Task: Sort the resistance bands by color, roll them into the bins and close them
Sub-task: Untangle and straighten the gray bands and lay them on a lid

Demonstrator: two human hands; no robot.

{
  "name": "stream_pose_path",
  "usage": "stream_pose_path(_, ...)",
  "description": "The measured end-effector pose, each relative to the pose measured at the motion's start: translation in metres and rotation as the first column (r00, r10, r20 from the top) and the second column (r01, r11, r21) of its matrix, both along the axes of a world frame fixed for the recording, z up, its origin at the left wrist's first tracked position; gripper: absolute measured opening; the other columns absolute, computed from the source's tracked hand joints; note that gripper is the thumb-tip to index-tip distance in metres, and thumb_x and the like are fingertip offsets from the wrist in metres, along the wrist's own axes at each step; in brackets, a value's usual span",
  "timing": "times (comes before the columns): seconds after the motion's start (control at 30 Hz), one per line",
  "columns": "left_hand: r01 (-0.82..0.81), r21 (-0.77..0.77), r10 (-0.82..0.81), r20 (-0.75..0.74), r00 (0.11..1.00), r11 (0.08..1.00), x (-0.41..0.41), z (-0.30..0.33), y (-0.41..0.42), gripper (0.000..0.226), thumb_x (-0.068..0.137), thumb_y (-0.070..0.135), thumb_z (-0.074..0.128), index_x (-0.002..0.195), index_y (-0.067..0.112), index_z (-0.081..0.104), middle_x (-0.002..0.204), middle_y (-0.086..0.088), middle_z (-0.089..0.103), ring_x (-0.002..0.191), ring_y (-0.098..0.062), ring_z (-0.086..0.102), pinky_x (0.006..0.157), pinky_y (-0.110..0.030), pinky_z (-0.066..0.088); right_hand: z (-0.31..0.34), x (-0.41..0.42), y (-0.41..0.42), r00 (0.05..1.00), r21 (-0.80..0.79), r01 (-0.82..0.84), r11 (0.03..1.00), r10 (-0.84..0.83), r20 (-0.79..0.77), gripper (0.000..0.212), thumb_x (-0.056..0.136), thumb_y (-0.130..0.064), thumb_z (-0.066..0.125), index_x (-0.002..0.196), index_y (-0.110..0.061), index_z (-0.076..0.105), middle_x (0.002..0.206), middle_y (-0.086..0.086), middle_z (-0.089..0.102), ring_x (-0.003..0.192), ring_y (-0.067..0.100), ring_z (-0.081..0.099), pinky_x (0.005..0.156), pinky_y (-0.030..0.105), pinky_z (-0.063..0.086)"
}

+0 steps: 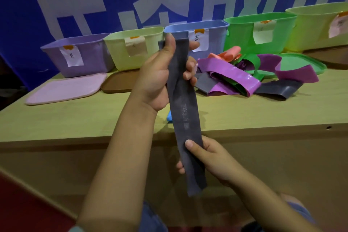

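- A lilac bin [79, 56] stands at the far left of the desk [75, 117], a paper label on its front; a pink lid [66, 88] lies flat before it.
- Next is a pale yellow-green bin [135, 47], with a brown lid [120, 84] on the desk in front.
- The left hand [160, 79] is raised, thumb and fingers pinching the top end of a grey band [184, 115] that hangs straight down in front of the blue bin [207, 37].
- The right hand [209, 158] grips the lower part of that same grey band, thumb on its front face.
- A small blue scrap [169, 117] peeks out behind the band on the desk.
- A loose pile of purple bands [229, 73], with green, salmon and grey ones, lies right of the hands.
- A green bin [243, 32] and green lid [301, 62] follow, then another yellow-green bin [316, 26] at the far right.
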State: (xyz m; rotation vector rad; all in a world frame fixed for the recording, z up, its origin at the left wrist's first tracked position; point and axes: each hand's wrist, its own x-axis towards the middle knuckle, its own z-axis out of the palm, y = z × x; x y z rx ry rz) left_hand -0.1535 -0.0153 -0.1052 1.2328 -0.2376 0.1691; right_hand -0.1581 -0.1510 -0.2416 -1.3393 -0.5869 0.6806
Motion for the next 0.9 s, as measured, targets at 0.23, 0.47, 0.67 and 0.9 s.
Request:
stream_pose_path(0.23, -0.128, -0.057, 0.131, 0.062, 0.989, 0.990, 0.003, -0.005, -0.004, 0.031, 0.103, 0.024, 0.036, 0.096, 0.006, 0.060, 0.057, 0.002, 0.046, 0.046, -0.007, 0.037, 0.046, -0.021, 0.040, -0.025, -0.011, 0.011, 0.942, 0.000, 0.276, 0.961, -0.271, 0.200, 0.019, 0.096, -0.018, 0.047, 0.080, -0.008, 0.052, 0.050, 0.002, 0.058, 0.038, 0.011, 0.051, 0.045, 0.021, 0.043)
stream_pose_path(0.47, -0.091, -0.016, 0.091, 0.012, 0.996, 0.996, 0.001, -0.018, 0.001, 0.031, 0.103, 0.025, 0.034, 0.098, 0.005, 0.058, 0.059, -0.001, 0.049, 0.047, -0.009, 0.040, 0.048, -0.022, 0.041, -0.030, 0.003, 0.001, 0.926, -0.106, 0.275, 0.956, -0.234, 0.296, 0.040, 0.082, -0.044, 0.061, 0.083, -0.005, 0.065, 0.073, 0.003, 0.067, 0.072, 0.011, 0.061, 0.067, 0.030, 0.047)
stream_pose_path(0.67, -0.078, -0.047, 0.080, 0.033, 0.996, 0.996, 0.004, -0.027, -0.001, 0.033, 0.102, 0.025, 0.034, 0.095, 0.005, 0.060, 0.058, -0.001, 0.052, 0.046, -0.010, 0.043, 0.049, -0.024, 0.043, 0.015, 0.013, -0.040, 0.917, -0.077, 0.247, 0.966, -0.207, 0.341, 0.028, 0.084, -0.035, 0.061, 0.091, -0.009, 0.071, 0.085, 0.010, 0.072, 0.079, 0.014, 0.068, 0.072, 0.024, 0.055)
stream_pose_path(0.9, 0.004, -0.036, -0.002, 0.043, 0.999, 0.999, 0.026, -0.032, -0.029, 0.032, 0.100, 0.026, 0.037, 0.096, 0.005, 0.061, 0.060, -0.002, 0.054, 0.048, -0.010, 0.046, 0.052, -0.025, 0.045, 0.070, 0.072, -0.102, 0.569, -0.134, 0.688, 0.714, -0.415, 0.710, 0.014, 0.085, -0.023, 0.064, 0.098, -0.017, 0.066, 0.090, -0.007, 0.069, 0.079, 0.002, 0.064, 0.071, 0.014, 0.052)
